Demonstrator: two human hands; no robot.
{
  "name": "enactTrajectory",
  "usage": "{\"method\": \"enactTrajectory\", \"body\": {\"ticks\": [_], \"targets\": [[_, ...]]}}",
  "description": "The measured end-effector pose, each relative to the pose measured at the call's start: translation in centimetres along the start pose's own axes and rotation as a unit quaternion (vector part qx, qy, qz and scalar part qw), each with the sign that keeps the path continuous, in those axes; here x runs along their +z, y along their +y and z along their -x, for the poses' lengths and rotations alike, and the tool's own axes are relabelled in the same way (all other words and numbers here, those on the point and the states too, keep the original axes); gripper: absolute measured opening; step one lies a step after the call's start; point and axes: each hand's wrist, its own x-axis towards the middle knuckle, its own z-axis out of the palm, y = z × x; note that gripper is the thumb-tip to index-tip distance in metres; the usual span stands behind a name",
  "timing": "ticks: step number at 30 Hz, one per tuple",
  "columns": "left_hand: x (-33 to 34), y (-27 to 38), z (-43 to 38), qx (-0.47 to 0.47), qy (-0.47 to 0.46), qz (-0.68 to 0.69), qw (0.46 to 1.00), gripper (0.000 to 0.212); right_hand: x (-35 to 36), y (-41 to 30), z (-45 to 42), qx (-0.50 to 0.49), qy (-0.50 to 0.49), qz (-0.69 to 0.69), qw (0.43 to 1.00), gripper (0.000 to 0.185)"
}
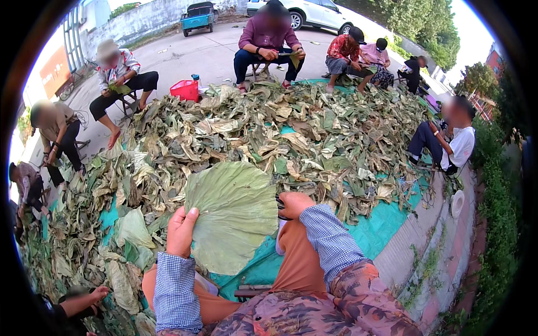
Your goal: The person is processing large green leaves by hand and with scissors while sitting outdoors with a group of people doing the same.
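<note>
A large, flat green lotus leaf [231, 214] is spread out above my knees. My left hand [180, 231] pinches its left edge, thumb on top. At the leaf's right edge, my right hand [294, 206] is closed on dark-handled scissors [283, 208]; their blades are hidden, and whether they touch the leaf I cannot tell. Beyond the leaf lies a broad heap of dried, crumpled leaves [252, 126] on a teal tarp [378, 224]. A paler leaf [134, 229] rests on the heap to the left of my left hand.
Several people sit on low stools round the heap, some holding leaves. A red plastic basket [185, 90] stands at its far edge. A white roll [457, 203] lies on the paving at the right, beside green plants. A blue cart [199, 19] and a white car [313, 12] stand farther off.
</note>
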Motion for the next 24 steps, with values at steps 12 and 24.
{"method": "enactTrajectory", "body": {"ticks": [12, 24], "targets": [[0.2, 0.0, -0.1, -0.001, -0.007, 0.008, 1.000, 0.024, 0.1, 0.1, -0.1, -0.003, 0.002, 0.004, 1.000, 0.041], [0.5, 0.2, 0.0, -0.003, -0.002, 0.003, 1.000, 0.021, -0.2, -0.7, -0.3, -0.016, -0.005, 0.012, 1.000, 0.040]]}}
